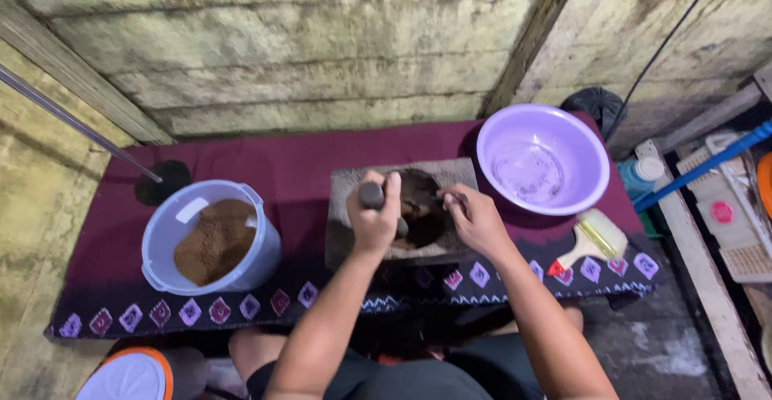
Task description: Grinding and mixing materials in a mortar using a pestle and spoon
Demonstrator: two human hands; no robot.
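Stone mortar (402, 207) lies under both hands (374, 219).

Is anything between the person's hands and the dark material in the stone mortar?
Nothing visible. The left hand grips the pestle over the stone mortar, and the right hand already reaches into the dark material.

A maroon cloth (281, 167) with a pink-and-white diamond border; a lilac basin (591, 151); a pale blue bucket (261, 259) of brown powder (213, 243); a grey stone mortar (346, 207).
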